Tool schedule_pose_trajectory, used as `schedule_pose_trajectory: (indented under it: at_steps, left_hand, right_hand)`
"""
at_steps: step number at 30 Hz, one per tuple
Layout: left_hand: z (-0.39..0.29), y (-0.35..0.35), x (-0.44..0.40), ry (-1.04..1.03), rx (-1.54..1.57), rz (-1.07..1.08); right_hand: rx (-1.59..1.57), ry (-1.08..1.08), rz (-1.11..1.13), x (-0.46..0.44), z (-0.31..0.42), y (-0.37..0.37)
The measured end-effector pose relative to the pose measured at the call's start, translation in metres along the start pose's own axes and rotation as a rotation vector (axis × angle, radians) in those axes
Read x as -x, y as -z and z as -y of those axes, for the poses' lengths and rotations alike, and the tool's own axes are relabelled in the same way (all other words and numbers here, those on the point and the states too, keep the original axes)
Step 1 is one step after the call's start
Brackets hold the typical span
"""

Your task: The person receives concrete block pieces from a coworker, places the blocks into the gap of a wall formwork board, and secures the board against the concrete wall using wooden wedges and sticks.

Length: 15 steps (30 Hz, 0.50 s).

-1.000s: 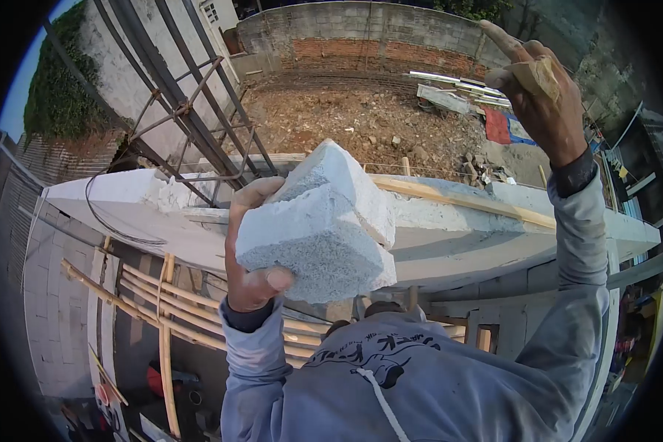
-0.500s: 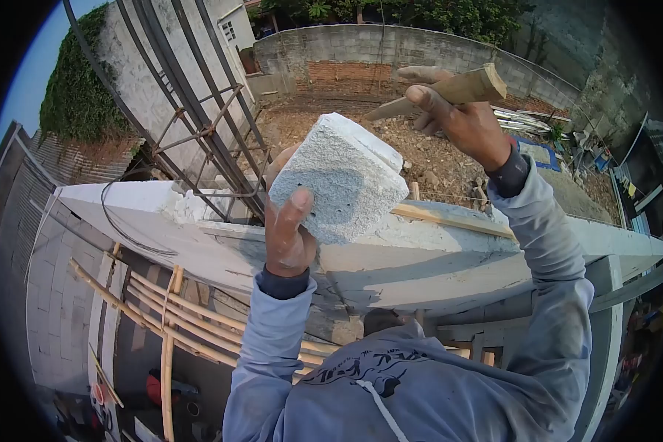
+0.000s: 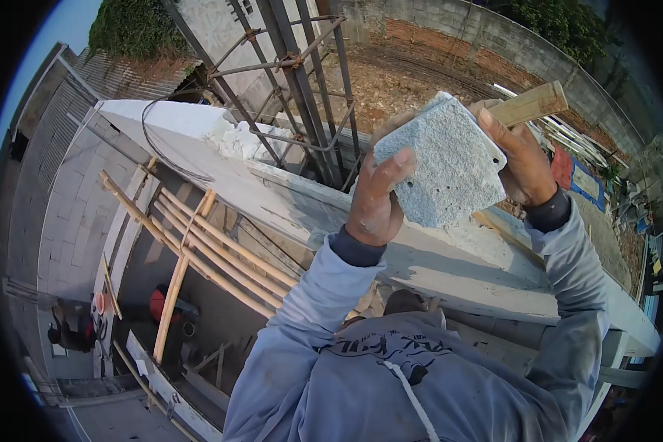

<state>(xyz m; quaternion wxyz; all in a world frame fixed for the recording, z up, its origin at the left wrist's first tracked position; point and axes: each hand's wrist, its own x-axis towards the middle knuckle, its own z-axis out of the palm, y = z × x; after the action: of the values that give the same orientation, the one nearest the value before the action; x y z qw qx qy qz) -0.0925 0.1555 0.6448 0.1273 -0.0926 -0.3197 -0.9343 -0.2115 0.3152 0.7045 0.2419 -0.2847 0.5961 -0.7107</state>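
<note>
Your left hand [image 3: 376,197] grips the rough concrete block [image 3: 449,166]; your right hand [image 3: 519,158], beside it, holds a wooden piece [image 3: 530,105].

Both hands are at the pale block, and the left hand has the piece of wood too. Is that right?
Not quite: the head view shows the piece of wood in the right hand, not the left hand. Both hands are at the pale block.
</note>
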Motion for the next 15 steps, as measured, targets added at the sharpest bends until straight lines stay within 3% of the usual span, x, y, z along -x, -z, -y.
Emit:
schedule_pose_trajectory:
  at_steps: [2,6,7,10,15]
  left_hand:
    - [-0.005,-0.005,-0.002,-0.049,-0.002,0.077]
    - [-0.005,-0.003,-0.001,0.01,0.106,0.015]
    - [-0.008,-0.006,-0.001,0.004,0.114,0.013]
    - [-0.011,-0.006,0.0,0.003,0.118,0.022]
    - [-0.026,-0.021,0.017,-0.099,0.061,0.029]
  right_hand:
    - [-0.038,-0.028,-0.037,0.003,0.005,-0.006]
    - [-0.134,-0.027,-0.064,0.011,0.014,-0.026]
    - [-0.109,0.01,0.036,0.011,0.014,-0.022]
    - [-0.019,0.063,-0.024,0.017,0.018,-0.035]
    - [-0.166,0.012,-0.07,0.018,0.009,-0.033]
